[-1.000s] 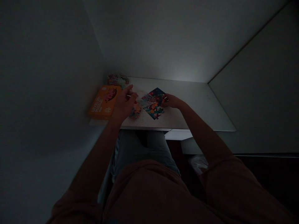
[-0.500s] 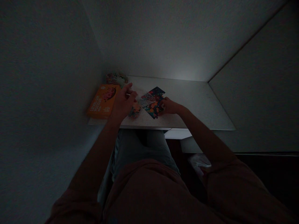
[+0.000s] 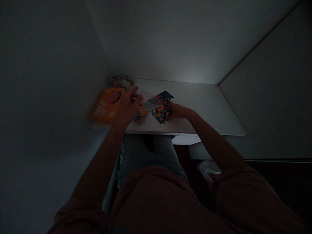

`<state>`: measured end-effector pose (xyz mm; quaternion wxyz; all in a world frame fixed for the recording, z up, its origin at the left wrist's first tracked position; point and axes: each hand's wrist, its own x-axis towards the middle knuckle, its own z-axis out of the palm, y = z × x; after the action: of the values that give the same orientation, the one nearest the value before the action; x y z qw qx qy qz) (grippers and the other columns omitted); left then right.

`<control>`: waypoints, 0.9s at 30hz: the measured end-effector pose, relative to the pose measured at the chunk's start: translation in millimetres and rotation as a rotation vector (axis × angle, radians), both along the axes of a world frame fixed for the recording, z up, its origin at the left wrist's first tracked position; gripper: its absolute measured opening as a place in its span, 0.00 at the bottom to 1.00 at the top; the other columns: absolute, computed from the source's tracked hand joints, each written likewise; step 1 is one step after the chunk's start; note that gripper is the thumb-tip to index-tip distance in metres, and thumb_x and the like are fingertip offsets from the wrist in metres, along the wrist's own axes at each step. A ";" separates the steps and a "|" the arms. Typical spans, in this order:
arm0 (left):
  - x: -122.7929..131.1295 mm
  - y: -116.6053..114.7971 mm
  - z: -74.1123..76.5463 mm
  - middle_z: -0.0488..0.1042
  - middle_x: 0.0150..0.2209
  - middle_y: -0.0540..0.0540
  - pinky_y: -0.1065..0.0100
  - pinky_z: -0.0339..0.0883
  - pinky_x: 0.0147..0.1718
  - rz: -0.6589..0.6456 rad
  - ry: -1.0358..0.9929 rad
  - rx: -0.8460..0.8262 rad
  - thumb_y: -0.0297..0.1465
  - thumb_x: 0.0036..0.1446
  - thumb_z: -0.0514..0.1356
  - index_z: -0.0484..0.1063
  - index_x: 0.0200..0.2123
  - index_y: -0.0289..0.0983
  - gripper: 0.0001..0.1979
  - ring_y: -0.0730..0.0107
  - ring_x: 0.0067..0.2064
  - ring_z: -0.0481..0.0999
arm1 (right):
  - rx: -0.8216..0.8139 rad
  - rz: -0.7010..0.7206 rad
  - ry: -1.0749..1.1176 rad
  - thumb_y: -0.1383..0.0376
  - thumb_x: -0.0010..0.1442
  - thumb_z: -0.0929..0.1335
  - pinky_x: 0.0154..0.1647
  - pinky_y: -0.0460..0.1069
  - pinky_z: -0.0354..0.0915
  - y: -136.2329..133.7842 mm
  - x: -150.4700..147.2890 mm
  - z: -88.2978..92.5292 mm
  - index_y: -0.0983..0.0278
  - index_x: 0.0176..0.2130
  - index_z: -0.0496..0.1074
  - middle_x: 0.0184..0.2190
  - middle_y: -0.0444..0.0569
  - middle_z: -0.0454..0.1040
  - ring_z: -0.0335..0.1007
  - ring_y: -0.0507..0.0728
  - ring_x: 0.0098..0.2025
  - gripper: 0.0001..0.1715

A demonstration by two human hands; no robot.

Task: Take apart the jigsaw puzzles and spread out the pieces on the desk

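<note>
My left hand (image 3: 129,105) hangs above the table's near left area, fingers pinched around something small and pale that the dim light hides. Just right of it lies a pale translucent sheet or bag (image 3: 152,104), partly over a dark, multicoloured jigsaw puzzle (image 3: 162,110). My right hand (image 3: 179,110) touches the puzzle's right edge. Below my left hand sits a small heap of loose puzzle pieces (image 3: 140,114). A larger heap of pieces (image 3: 122,81) lies at the far left corner, behind an orange puzzle box (image 3: 107,105).
The white table (image 3: 207,110) stands against walls at its left, back and right. My jeans-covered legs (image 3: 148,152) show below its near edge. A pale crumpled object (image 3: 207,170) lies low at the right, beneath my right arm.
My right hand has shifted slightly right and toward me along the puzzle's edge. My left hand has barely moved. The view has grown a little darker.
</note>
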<state>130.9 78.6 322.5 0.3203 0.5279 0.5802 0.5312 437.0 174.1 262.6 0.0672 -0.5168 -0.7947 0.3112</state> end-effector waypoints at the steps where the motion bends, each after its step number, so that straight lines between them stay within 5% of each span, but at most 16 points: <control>1: 0.2 0.0 -0.2 0.88 0.51 0.46 0.66 0.83 0.43 0.005 -0.006 0.001 0.27 0.79 0.70 0.84 0.71 0.46 0.22 0.68 0.39 0.86 | -0.045 -0.007 0.037 0.63 0.50 0.91 0.67 0.69 0.88 -0.6 0.5 0.9 0.55 0.70 0.79 0.58 0.57 0.92 0.90 0.77 0.59 0.54; 10: 0.7 0.2 1.7 0.88 0.53 0.45 0.65 0.83 0.46 0.020 0.012 -0.043 0.28 0.79 0.71 0.83 0.74 0.46 0.24 0.68 0.40 0.85 | -0.159 -0.001 0.243 0.60 0.65 0.83 0.75 0.66 0.84 5.1 2.2 4.1 0.53 0.64 0.85 0.64 0.50 0.93 0.89 0.71 0.70 0.30; 15: -1.2 1.5 -1.2 0.88 0.52 0.45 0.66 0.84 0.43 -0.003 -0.004 -0.014 0.28 0.78 0.72 0.85 0.73 0.48 0.24 0.67 0.40 0.84 | -0.107 0.138 0.090 0.58 0.64 0.85 0.76 0.69 0.81 -13.5 -19.3 1.9 0.54 0.67 0.87 0.62 0.55 0.92 0.88 0.75 0.69 0.34; 21: 1.1 1.9 1.4 0.88 0.52 0.46 0.66 0.83 0.42 0.012 -0.019 -0.030 0.27 0.77 0.72 0.85 0.71 0.47 0.24 0.68 0.39 0.85 | 0.083 -0.050 -0.202 0.43 0.58 0.90 0.79 0.75 0.79 -33.2 -38.4 -17.6 0.55 0.73 0.80 0.79 0.68 0.77 0.79 0.85 0.78 0.53; 27: 0.5 4.0 -2.5 0.87 0.51 0.46 0.67 0.83 0.42 0.000 -0.024 -0.001 0.28 0.77 0.73 0.85 0.71 0.48 0.23 0.68 0.40 0.85 | 0.000 -0.011 -0.140 0.51 0.55 0.91 0.79 0.75 0.80 -24.0 -37.7 -20.9 0.54 0.78 0.78 0.71 0.65 0.84 0.81 0.84 0.77 0.59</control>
<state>131.4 82.6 320.0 0.3276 0.5212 0.5766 0.5372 399.3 150.2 241.7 0.0130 -0.5416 -0.7947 0.2738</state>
